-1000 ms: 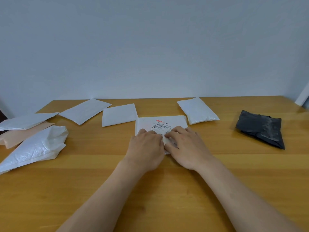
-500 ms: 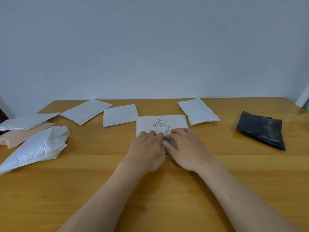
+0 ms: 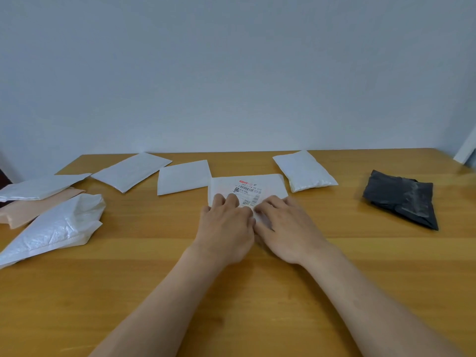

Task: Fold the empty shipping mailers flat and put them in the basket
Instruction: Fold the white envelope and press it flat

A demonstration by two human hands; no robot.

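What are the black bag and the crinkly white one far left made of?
The crumpled black mailer bag looks like thin glossy plastic film: soft creases, light glints. The crinkled white mailer seems bubble-lined or woven plastic, judging by its pebbled sheen; unsure.

Both hands [image 3: 253, 222] flat on labelled white mailer [image 3: 247, 185], wooden table [image 3: 257, 305].

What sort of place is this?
Likely a plain room, home or office, set up for recording: a wooden table against a blank pale wall, strewn with a labelled white mailer, a black mailer and others.
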